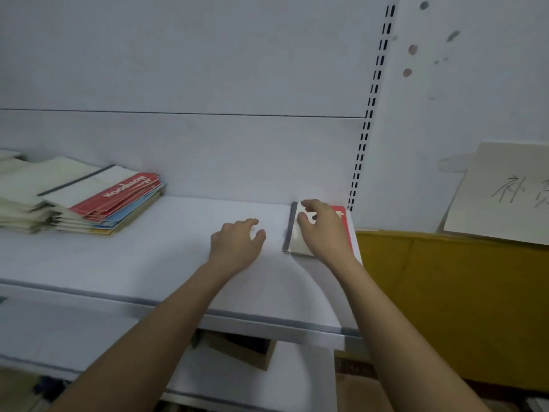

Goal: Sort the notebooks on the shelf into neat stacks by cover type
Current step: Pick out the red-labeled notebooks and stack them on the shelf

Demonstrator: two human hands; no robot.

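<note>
Notebooks sit in two places on the white shelf (pixel 148 263): a loose, fanned pile (pixel 89 200) at the far left against the back panel, and a single notebook (pixel 297 236) at the right end, beside the slotted upright (pixel 368 120). That single notebook lies flat with a grey spine strip along its left edge, a pale cover and a red band on its right side, most of it hidden under the right hand (pixel 323 230). The right arm reaches forward from the lower right, palm down over the cover, fingers bent with the tips resting on the upper left part of the notebook near the spine; whether they actually pinch an edge cannot be told. The left hand (pixel 237 242) lies on the bare shelf just left of that notebook, palm down, fingers loosely curled and holding nothing, apart from the spine. Both forearms are bare. The left pile cannot be counted exactly: its top book is pale with a dark spine strip and a red band with white lettering, beneath it show several red edges, a blue one and a yellow one, and to their left a group of pale-covered books runs out of view. One sheet of paper with handwriting (pixel 505 191) leans on a yellow box (pixel 445 292) right of the shelf.
</note>
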